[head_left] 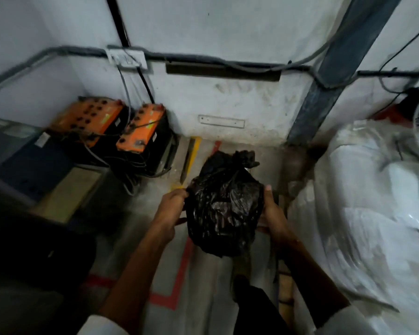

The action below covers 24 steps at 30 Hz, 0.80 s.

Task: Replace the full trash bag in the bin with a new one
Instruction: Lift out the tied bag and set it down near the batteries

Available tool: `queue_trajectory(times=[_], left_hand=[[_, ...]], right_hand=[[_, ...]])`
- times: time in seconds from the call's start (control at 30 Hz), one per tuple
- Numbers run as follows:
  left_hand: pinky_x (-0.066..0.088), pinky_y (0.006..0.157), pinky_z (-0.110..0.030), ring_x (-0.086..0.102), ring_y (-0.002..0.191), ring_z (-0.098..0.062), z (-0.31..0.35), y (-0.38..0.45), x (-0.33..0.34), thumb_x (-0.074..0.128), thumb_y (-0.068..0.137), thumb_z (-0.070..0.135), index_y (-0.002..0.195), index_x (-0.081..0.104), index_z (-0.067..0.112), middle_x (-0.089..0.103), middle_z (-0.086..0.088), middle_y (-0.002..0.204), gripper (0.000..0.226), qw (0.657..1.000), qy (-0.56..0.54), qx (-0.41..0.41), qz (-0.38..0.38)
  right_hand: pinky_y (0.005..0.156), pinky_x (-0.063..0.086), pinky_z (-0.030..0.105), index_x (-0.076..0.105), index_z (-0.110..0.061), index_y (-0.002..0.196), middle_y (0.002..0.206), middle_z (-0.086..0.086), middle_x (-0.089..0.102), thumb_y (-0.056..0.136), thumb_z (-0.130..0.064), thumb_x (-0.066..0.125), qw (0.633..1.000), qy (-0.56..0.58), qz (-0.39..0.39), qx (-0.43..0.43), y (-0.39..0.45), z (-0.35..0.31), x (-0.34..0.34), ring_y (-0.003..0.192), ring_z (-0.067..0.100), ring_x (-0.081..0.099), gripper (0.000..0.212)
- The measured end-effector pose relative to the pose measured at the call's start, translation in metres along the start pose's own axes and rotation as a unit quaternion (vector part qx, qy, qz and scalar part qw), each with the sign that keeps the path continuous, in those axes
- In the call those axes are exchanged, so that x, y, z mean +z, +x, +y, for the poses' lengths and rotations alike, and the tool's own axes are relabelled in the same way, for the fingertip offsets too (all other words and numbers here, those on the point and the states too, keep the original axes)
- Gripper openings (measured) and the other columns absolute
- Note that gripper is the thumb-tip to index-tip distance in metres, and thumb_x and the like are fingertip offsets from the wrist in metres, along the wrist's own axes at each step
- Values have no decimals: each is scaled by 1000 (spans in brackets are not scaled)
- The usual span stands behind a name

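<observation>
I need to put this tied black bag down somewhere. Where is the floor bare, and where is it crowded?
Bare floor lies under the black bag, held between left hand and right hand, by the red floor line. Crowded: the orange-topped batteries and their cables at left, the white plastic-wrapped bundle at right.

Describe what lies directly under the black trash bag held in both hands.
Under the black trash bag show grey floor with red tape lines and a dark shoe. The floor directly behind the bag is covered.
</observation>
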<state>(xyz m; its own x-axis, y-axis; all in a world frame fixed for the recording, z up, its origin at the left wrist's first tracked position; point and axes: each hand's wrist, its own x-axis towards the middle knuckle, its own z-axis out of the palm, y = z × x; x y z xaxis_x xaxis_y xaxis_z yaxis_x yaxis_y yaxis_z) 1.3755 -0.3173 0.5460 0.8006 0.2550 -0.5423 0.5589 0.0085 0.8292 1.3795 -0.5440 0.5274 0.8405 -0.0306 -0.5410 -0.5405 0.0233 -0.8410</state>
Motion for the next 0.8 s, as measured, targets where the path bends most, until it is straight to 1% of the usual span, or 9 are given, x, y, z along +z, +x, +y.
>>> queue_trajectory(times=[0.07,0.1,0.17,0.27,0.37,0.47,0.57,0.67,0.8], left_hand=[[49,79,-36,62,102,-22,20,39,25,46,88,34,105,67,26,67,-2,115,28,999,25,-15,29],[48,80,-37,61,99,-22,29,54,37,45,91,36,107,65,26,64,-1,118,27,998,35,-25,40],[45,83,-40,57,97,-22,48,88,59,43,96,38,117,59,28,57,0,122,29,997,43,-48,42],[42,84,-40,51,109,-26,73,134,88,41,99,41,132,52,25,50,0,121,39,991,18,-128,29],[44,83,-36,53,102,-24,87,177,104,42,99,42,128,54,23,55,-1,117,36,985,-38,-169,9],[48,86,-38,54,108,-25,76,227,110,47,99,36,134,49,22,55,-2,123,37,983,-52,-172,-23],[49,86,-42,53,120,-26,45,274,111,56,96,28,135,44,27,49,-2,139,41,979,-15,-197,-54],[49,89,-42,51,122,-26,14,318,116,58,94,18,140,40,27,48,-1,138,51,973,11,-218,-72],[46,104,-49,50,126,-25,-15,376,125,61,89,5,147,33,21,46,1,137,66,980,56,-168,-91]], right_hand=[[97,51,40,65,-37,109,116,-1,66,73,-84,32,1000,-3,4,17,45,-21,-9,105,18,63,67],[101,49,41,65,-36,112,117,-1,65,76,-81,33,1000,-2,2,22,65,-31,-14,108,18,63,66],[100,49,39,62,-31,125,117,-4,64,86,-72,36,1000,1,-10,25,105,-52,-21,106,12,62,63],[95,52,37,59,-30,130,120,-7,65,88,-66,44,998,0,-9,54,160,-72,-28,107,11,61,58],[92,51,36,62,-34,120,113,-10,65,93,-55,49,997,6,-14,80,215,-79,-29,104,12,62,37],[93,50,41,62,-35,107,109,-9,64,97,-41,50,992,-18,-20,124,271,-73,-29,103,16,61,17],[96,50,45,57,-32,120,119,0,61,99,-31,49,984,-54,-23,168,321,-52,-31,110,24,58,22],[89,51,41,54,-27,132,124,4,61,101,-24,47,981,-79,-31,173,358,-32,-32,106,24,61,32],[76,55,31,51,-30,135,129,4,60,100,-18,50,982,-92,-24,163,413,-9,-24,111,25,62,37]])
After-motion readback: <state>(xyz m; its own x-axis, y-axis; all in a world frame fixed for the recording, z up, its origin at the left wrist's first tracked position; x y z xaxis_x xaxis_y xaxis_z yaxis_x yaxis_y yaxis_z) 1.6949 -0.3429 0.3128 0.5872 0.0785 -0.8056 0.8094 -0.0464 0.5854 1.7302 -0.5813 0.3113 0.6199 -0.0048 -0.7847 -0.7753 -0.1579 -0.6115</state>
